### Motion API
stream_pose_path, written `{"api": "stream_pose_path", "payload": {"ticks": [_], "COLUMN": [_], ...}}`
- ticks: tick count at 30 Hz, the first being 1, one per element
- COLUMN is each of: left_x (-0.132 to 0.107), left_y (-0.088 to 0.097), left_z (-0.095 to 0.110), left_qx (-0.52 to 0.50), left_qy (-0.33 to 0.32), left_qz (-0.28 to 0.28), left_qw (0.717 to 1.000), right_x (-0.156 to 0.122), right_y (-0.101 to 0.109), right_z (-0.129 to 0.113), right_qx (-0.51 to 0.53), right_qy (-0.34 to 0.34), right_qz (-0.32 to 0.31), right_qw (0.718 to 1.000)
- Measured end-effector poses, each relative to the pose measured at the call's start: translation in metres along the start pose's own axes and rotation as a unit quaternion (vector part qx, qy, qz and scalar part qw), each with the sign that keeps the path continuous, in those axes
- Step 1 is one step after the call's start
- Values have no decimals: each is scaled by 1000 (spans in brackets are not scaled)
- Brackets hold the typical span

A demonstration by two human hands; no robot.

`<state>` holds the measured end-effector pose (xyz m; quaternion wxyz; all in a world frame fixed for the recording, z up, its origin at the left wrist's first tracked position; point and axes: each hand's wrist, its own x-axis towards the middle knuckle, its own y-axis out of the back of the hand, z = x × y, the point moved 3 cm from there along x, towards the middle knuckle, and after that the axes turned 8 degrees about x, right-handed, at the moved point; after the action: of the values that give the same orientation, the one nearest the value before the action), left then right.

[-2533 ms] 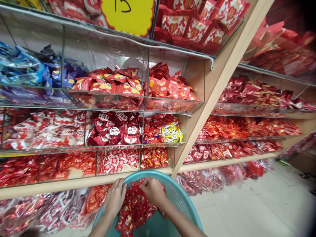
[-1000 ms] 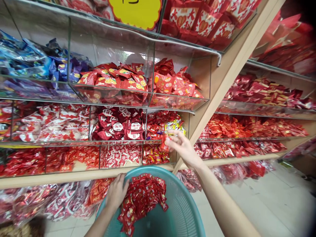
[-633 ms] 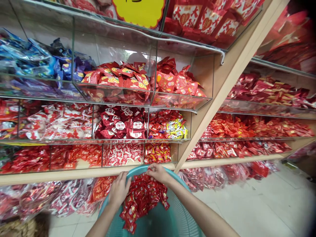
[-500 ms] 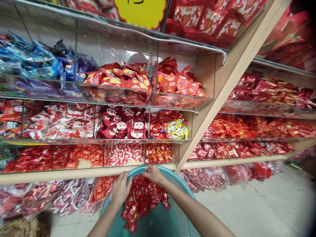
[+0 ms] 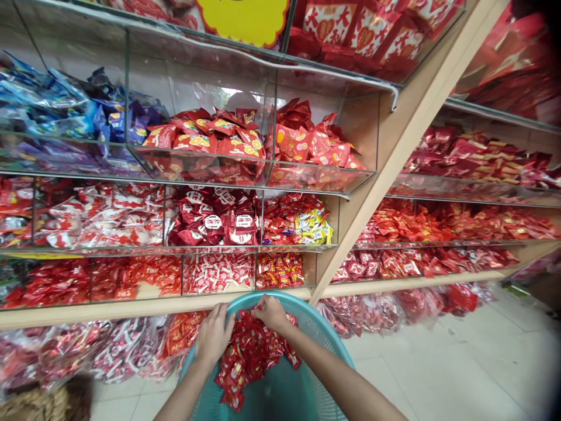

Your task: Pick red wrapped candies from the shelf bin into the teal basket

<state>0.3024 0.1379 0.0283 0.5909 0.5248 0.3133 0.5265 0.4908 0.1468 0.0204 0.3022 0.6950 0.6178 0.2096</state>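
A teal plastic basket [image 5: 322, 324] stands below me, with a cluster of small red shiny candy packets [image 5: 252, 356] heaped inside against its far side. My left hand [image 5: 213, 334] reaches over the left of the basket, beside the packets. Its fingers are bent and drawn toward the thumb; what they grip, if anything, does not show. Over the top of the heap, my right hand [image 5: 270, 314] is closed in a pinch, with red wrapper at its fingertips. Part of the heap is hidden behind both hands.
Ahead rise shelves with clear bins of wrapped sweets, among them orange-printed red packets [image 5: 239, 143] and blue packets [image 5: 48, 105]. A wooden ledge [image 5: 131, 307] runs just behind the basket. Clear bags of sweets [image 5: 127, 348] lie on the tiled floor [image 5: 421, 356] beneath it.
My right hand has shifted slightly left and down over the packets. The left hand stays nearly in place. The view has moved a little.
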Motion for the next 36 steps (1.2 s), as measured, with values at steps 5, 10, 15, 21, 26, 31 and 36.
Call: {"api": "stream_pose_path", "payload": {"ticks": [5, 10, 15, 21, 26, 31, 36], "left_x": [1, 2, 2, 3, 3, 2, 2], "left_y": [0, 5, 10, 10, 10, 11, 12], "left_z": [0, 3, 5, 4, 4, 5, 6], "left_qx": [-3, -14, -37, -50, -49, -44, -42], "left_qy": [0, 12, 34, 44, 44, 41, 40], "left_qz": [-7, -17, -22, -24, -22, -19, -20], "left_qw": [1000, 1000, 998, 997, 998, 998, 998], "right_x": [5, 10, 5, -12, -16, -21, -26], "right_y": [-3, 2, 3, -21, -32, -26, -17], "right_z": [5, 4, -12, -33, -38, -39, -43], "right_qx": [104, 239, 232, 99, 24, -60, -103], "right_qy": [-17, -37, -18, 33, 56, 78, 100], "right_qz": [-13, -28, -71, -112, -128, -131, -130], "right_qw": [994, 970, 970, 988, 990, 987, 981]}}
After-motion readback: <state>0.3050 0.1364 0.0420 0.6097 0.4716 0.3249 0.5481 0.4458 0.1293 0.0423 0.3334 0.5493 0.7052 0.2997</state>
